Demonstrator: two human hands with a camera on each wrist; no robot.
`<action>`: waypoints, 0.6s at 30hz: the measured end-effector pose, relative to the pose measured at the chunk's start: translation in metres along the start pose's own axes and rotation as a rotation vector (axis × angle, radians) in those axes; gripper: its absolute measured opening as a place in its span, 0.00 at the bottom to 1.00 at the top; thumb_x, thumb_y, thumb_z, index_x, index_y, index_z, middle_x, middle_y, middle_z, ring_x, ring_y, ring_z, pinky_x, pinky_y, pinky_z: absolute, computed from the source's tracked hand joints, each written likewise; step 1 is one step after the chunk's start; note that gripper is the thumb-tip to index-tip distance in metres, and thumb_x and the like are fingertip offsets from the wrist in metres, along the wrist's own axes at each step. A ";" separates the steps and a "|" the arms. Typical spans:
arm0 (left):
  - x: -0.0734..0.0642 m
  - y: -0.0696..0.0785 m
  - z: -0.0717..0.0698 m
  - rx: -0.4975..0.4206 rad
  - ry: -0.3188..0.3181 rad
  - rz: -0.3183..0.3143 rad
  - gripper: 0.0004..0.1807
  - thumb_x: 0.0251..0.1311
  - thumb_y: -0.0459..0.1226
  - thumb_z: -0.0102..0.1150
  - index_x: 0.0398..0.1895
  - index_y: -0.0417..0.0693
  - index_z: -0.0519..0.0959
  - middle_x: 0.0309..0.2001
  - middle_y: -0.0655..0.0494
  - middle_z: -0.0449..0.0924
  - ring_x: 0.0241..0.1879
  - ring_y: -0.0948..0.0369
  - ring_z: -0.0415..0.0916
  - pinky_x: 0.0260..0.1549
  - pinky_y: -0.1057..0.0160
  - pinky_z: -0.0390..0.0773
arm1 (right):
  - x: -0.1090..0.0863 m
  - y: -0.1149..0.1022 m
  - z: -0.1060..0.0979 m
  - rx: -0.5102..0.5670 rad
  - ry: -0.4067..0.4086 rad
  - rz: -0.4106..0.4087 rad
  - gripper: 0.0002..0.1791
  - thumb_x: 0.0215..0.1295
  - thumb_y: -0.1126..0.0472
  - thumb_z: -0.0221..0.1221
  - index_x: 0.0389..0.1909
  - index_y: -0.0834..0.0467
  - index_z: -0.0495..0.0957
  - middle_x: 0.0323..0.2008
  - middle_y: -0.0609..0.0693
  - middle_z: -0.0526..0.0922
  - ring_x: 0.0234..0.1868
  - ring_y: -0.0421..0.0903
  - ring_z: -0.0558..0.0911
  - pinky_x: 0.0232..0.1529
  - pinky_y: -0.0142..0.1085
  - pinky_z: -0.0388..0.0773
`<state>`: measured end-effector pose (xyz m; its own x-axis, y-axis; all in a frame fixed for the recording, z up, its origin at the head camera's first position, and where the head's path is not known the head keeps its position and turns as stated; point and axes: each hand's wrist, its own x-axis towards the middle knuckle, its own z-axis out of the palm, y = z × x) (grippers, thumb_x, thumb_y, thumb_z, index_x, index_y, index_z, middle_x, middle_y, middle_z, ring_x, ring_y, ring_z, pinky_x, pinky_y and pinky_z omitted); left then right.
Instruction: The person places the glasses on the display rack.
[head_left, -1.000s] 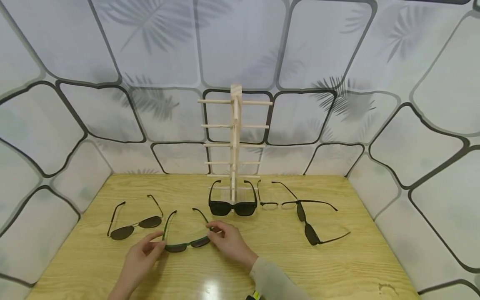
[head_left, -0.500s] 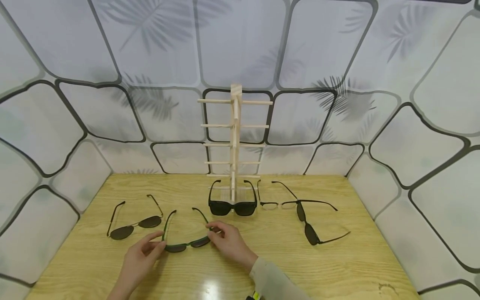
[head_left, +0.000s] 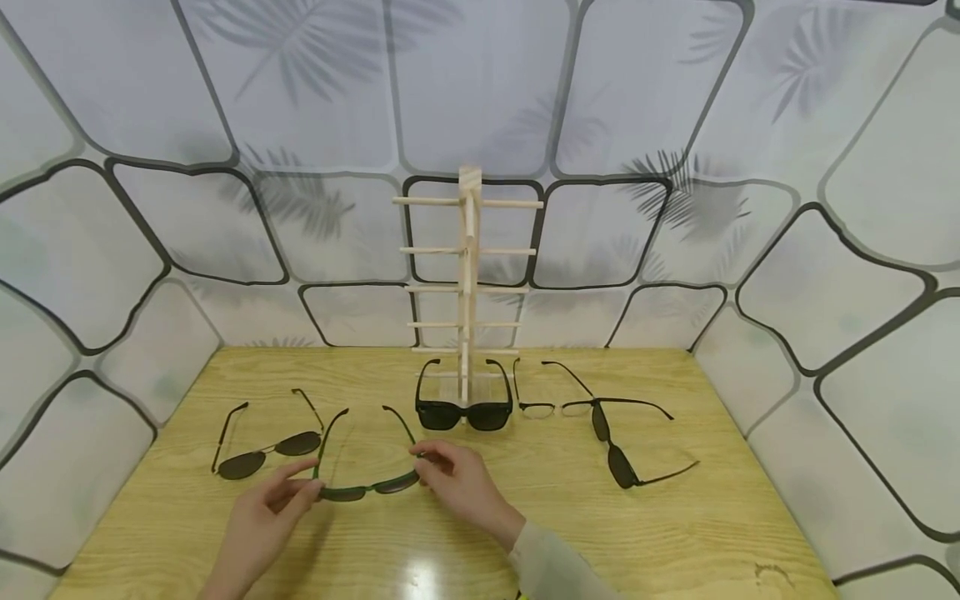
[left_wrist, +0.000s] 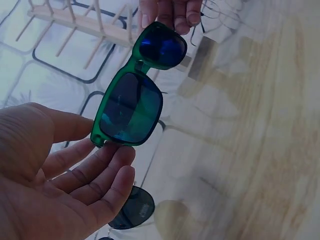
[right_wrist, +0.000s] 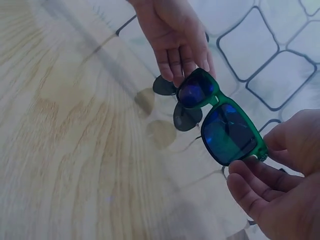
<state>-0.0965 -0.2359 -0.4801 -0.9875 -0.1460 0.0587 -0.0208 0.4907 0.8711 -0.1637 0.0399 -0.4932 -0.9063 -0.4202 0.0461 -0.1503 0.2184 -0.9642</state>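
Green-framed sunglasses [head_left: 369, 488] with dark bluish lenses are held between both hands, temples unfolded and pointing toward the back. My left hand [head_left: 262, 517] pinches the left hinge corner between thumb and fingers. At the opposite corner my right hand [head_left: 463, 485] pinches the frame the same way. In the left wrist view the green sunglasses [left_wrist: 131, 107] appear raised off the table, and the right wrist view shows the lenses of the sunglasses [right_wrist: 227, 132] from the front. Aviator sunglasses [head_left: 258, 460] lie on the table just beyond my left hand.
A wooden display rack [head_left: 468, 275] with several pegs stands at the back centre. Black sunglasses [head_left: 465, 415] sit at its foot. Half-rim eyeglasses [head_left: 557, 408] and another pair of black sunglasses [head_left: 617, 454] lie to the right on the wooden table [head_left: 675, 542]. Patterned walls enclose the back and sides.
Both hands have lifted the green sunglasses slightly, with the left end shifting a little left and toward the camera. The other eyewear has stayed put.
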 end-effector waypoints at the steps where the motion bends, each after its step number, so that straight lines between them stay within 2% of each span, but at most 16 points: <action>1: 0.000 0.001 -0.001 0.003 0.003 0.011 0.20 0.74 0.37 0.64 0.65 0.40 0.80 0.42 0.46 0.92 0.37 0.70 0.88 0.37 0.73 0.83 | -0.001 -0.002 -0.001 -0.002 -0.003 -0.007 0.16 0.79 0.57 0.59 0.60 0.61 0.83 0.41 0.54 0.89 0.39 0.54 0.86 0.34 0.27 0.79; 5: -0.001 0.007 -0.006 -0.005 0.008 0.029 0.20 0.73 0.36 0.64 0.66 0.40 0.80 0.42 0.47 0.92 0.37 0.71 0.87 0.36 0.71 0.84 | -0.004 -0.010 -0.004 0.019 -0.007 -0.023 0.15 0.79 0.58 0.60 0.59 0.59 0.84 0.42 0.55 0.89 0.39 0.55 0.87 0.35 0.30 0.82; 8: -0.001 0.013 -0.010 -0.011 0.000 0.003 0.21 0.74 0.39 0.64 0.67 0.42 0.80 0.43 0.50 0.92 0.37 0.70 0.86 0.36 0.70 0.84 | -0.007 -0.016 -0.006 0.038 0.002 -0.032 0.14 0.78 0.58 0.61 0.58 0.56 0.85 0.41 0.54 0.89 0.40 0.55 0.87 0.38 0.36 0.86; 11: -0.001 0.020 -0.013 -0.015 -0.013 -0.023 0.22 0.75 0.43 0.64 0.68 0.46 0.80 0.44 0.53 0.92 0.39 0.70 0.86 0.38 0.69 0.84 | -0.009 -0.022 -0.010 0.051 0.016 -0.048 0.14 0.77 0.59 0.62 0.58 0.56 0.85 0.42 0.54 0.88 0.39 0.50 0.87 0.40 0.42 0.88; 13: 0.000 0.026 -0.014 -0.019 -0.018 -0.020 0.23 0.75 0.44 0.63 0.68 0.47 0.80 0.44 0.55 0.92 0.39 0.69 0.86 0.39 0.68 0.85 | -0.012 -0.026 -0.012 0.056 0.026 -0.057 0.14 0.77 0.59 0.62 0.59 0.56 0.85 0.42 0.54 0.88 0.39 0.44 0.86 0.41 0.41 0.88; 18: 0.001 0.038 -0.015 -0.024 -0.016 0.003 0.22 0.75 0.45 0.63 0.68 0.50 0.80 0.42 0.59 0.91 0.39 0.70 0.86 0.40 0.67 0.85 | -0.018 -0.037 -0.020 0.063 0.048 -0.089 0.14 0.77 0.60 0.62 0.59 0.57 0.84 0.44 0.57 0.87 0.37 0.35 0.84 0.40 0.30 0.84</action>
<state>-0.0963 -0.2305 -0.4395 -0.9899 -0.1308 0.0542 -0.0138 0.4703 0.8824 -0.1500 0.0566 -0.4529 -0.9086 -0.3926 0.1430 -0.2071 0.1260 -0.9702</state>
